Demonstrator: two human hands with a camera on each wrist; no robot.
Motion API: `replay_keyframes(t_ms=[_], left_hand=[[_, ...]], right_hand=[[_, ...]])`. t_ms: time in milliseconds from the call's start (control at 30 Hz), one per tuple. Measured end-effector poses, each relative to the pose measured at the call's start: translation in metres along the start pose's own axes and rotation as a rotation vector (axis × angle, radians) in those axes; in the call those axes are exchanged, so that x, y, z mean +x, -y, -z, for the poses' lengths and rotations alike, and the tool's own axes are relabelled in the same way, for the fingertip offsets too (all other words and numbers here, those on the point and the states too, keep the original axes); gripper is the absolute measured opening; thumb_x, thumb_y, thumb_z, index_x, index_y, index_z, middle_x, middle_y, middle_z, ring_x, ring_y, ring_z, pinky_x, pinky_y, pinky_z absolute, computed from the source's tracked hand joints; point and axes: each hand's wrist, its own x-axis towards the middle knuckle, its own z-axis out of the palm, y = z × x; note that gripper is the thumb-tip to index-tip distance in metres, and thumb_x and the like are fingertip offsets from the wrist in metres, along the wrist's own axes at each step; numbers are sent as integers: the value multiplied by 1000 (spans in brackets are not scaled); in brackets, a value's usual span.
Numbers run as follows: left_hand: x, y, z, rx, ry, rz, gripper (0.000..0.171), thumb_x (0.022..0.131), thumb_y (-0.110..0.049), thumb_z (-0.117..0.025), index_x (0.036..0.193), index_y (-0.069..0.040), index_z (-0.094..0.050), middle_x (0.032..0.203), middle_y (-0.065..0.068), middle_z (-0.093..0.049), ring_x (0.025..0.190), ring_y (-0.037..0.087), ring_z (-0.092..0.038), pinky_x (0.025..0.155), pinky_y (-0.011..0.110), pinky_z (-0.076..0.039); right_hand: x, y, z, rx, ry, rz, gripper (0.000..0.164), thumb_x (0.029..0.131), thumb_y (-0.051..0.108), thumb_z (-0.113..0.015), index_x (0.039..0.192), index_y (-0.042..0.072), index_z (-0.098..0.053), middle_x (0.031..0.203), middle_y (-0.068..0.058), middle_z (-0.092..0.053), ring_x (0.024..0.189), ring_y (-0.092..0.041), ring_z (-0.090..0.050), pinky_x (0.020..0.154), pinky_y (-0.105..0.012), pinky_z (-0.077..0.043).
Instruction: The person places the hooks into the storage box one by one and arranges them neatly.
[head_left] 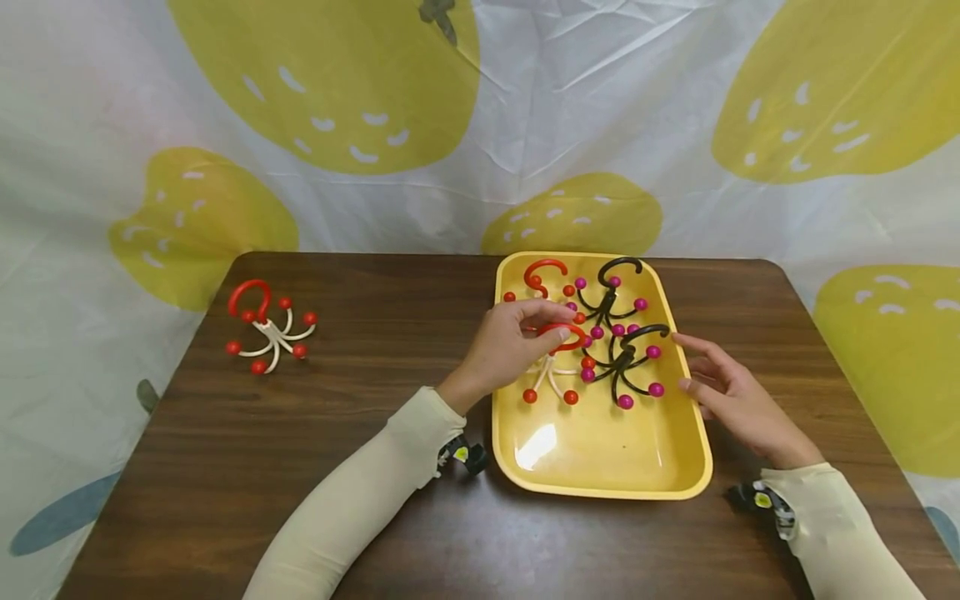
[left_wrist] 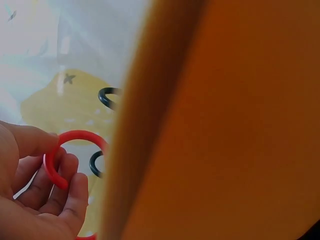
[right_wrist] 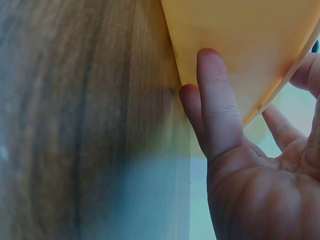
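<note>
My left hand [head_left: 519,340] is over the yellow tray [head_left: 600,493]. Thumb and fingers pinch the red hook [left_wrist: 80,135] of a multi-prong hanger [head_left: 551,372] with white prongs and red ball tips; its lower prongs are inside the tray. Behind it lies another red-hooked hanger [head_left: 546,265], partly hidden by the hand. To its right are two black hangers [head_left: 606,307] with magenta ball tips. My right hand [head_left: 731,396] touches the tray's right side, its fairly straight fingers [right_wrist: 215,95] against the outer wall [right_wrist: 245,35].
A further red-and-white hanger [head_left: 273,333] lies on the brown wooden table [head_left: 360,450] at the far left. Behind the table hangs a white cloth [head_left: 420,208] printed with yellow fruit. The tray's near part shows bare yellow floor.
</note>
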Motion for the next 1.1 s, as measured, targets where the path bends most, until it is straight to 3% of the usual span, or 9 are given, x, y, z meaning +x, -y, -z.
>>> replay_keyframes(t_ms=[267,600,833,1100], left_hand=[[-1,1,2,-27,-3,-3,21,99,-5,-74,119,-1,-76,121,14,-78,108,22,-77,92,24,-62],[-5,4,7,42,-35,-16,25,97,-9,-76,121,-3,-76,122,11,-78,101,18,-77,88,24,-62],[-13,4,19,88,-82,-37,24,96,-13,-77,120,-6,-78,119,11,-79,101,17,-77,92,24,-61],[-24,0,38,118,-142,-80,25,96,-14,-79,120,-7,-77,116,8,-79,105,19,-76,97,34,-62]], right_hand=[[0,3,0,-8,3,-18,64,109,15,-59,166,17,-31,139,-35,-55,100,-5,-73,72,-36,-67],[-1,-1,2,-57,-9,-25,65,109,16,-60,167,19,-31,139,-34,-56,97,-6,-72,70,-34,-65],[0,-1,2,-59,3,-39,66,109,19,-60,167,20,-29,143,-34,-54,100,-3,-70,73,-34,-66],[0,-1,2,-47,-2,-21,66,108,15,-60,167,18,-30,141,-35,-55,97,-5,-72,71,-33,-66]])
